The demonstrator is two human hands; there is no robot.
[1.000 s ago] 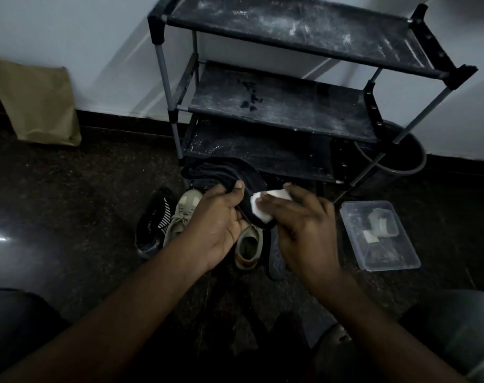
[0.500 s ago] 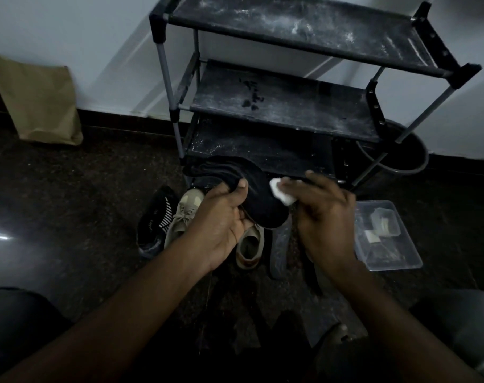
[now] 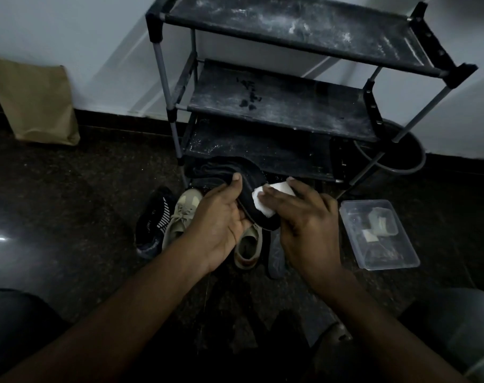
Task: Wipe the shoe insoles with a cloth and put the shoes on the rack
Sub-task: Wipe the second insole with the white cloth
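Note:
My left hand (image 3: 221, 219) grips a black insole (image 3: 256, 183) in front of the rack's bottom shelf, thumb on top of it. My right hand (image 3: 304, 217) presses a white cloth (image 3: 265, 201) flat against the insole with fairly straight fingers. Below the hands on the floor stand a beige sneaker (image 3: 180, 217), a second beige shoe (image 3: 247, 247), a black shoe with white stripes (image 3: 152, 219) and a dark insole (image 3: 275, 255). The black three-shelf rack (image 3: 276, 106) stands against the wall, its shelves dusty and bare.
A clear plastic box (image 3: 379, 233) with small items lies on the floor to the right. A dark round bucket (image 3: 401, 158) stands behind the rack's right leg. A brown paper bag (image 3: 33, 100) leans on the wall at left. My knees frame the bottom corners.
My right hand slid the cloth up to the insole's far end, then back down toward me along it. The left hand kept its hold.

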